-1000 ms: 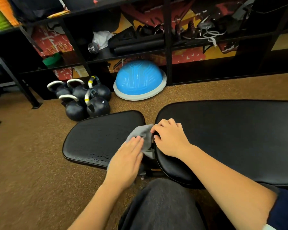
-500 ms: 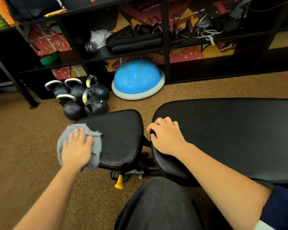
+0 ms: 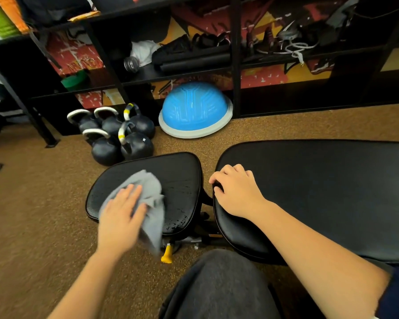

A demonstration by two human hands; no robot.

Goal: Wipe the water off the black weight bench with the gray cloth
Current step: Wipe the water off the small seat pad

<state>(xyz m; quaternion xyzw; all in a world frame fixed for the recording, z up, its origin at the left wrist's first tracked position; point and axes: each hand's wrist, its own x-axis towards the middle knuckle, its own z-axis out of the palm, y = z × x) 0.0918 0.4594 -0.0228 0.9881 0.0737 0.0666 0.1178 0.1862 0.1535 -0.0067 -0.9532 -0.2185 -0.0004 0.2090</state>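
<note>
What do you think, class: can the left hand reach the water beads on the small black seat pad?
Probably yes: the left hand presses the gray cloth on the small black seat pad, and the water beads lie beside it, unobstructed.

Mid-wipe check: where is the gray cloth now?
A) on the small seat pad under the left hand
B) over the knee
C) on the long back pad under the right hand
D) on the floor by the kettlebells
A: the gray cloth lies on the small seat pad under the left hand; the right hand rests bare on the long back pad.
</note>
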